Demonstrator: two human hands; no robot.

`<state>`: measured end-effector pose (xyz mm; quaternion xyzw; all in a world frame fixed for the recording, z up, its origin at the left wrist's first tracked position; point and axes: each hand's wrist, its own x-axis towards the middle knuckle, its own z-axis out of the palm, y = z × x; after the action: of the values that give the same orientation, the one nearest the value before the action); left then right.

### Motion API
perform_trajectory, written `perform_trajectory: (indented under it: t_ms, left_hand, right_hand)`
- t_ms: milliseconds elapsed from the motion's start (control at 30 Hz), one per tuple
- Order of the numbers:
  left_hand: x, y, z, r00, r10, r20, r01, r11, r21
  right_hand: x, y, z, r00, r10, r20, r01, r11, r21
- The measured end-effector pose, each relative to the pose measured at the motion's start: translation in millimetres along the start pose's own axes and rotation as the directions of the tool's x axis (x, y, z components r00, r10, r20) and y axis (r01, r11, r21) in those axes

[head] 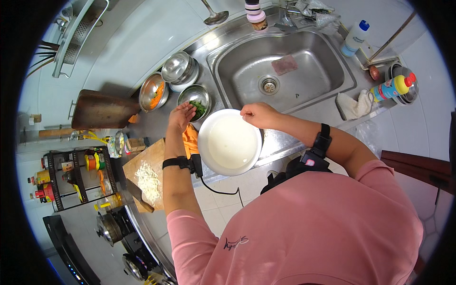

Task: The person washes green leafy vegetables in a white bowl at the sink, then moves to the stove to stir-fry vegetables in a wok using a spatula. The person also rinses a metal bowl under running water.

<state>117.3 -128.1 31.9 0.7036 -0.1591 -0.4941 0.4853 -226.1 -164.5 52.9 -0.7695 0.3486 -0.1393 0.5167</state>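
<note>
A white bowl [204,153] of pale, cloudy liquid sits at the counter's front edge, close to my body. My right hand [262,114] is curled at its far right rim; whether the fingertips pinch the rim or something small is hidden. My left hand [182,114] hovers at the near left side of a small steel bowl [195,93], fingers loosely apart, with nothing visible in them. Chopped green herbs [198,109] lie in that steel bowl. An orange cloth [190,137] is partly covered by my left forearm and the white bowl.
Beyond lies a steel sink [245,85] with a pinkish sponge or cloth [284,65]. Another steel bowl [144,94] holds shredded orange vegetable. At left, a cutting board [156,151] carries pale shreds [148,181] and a knife [137,194]. A cable hangs from my left wrist strap.
</note>
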Motion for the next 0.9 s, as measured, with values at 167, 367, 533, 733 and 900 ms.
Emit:
perform_trajectory:
  t_ms: [167,367,533,733,900]
  left_hand:
    - [-7,-3,10,0.832,0.545,0.105,-0.299,0.281,0.912]
    - [-60,-8,35,0.644,0.723,0.249,-0.515,0.17,0.84]
    - [-173,-85,102,0.782,0.471,0.409,-0.59,0.349,0.728]
    - [-231,-124,145,0.865,0.314,0.391,-0.498,0.458,0.736]
    - [-231,-125,117,0.72,0.292,0.629,-0.671,0.066,0.738]
  right_hand:
    - [-7,3,4,0.998,-0.011,-0.058,0.007,0.998,-0.06]
    - [-10,15,11,0.989,0.147,-0.018,-0.148,0.986,-0.079]
    - [-18,29,33,0.871,0.356,0.338,-0.459,0.836,0.3]
    - [-30,37,61,0.854,0.452,0.259,-0.514,0.654,0.555]
    - [-30,46,43,0.826,0.531,0.187,-0.533,0.629,0.566]
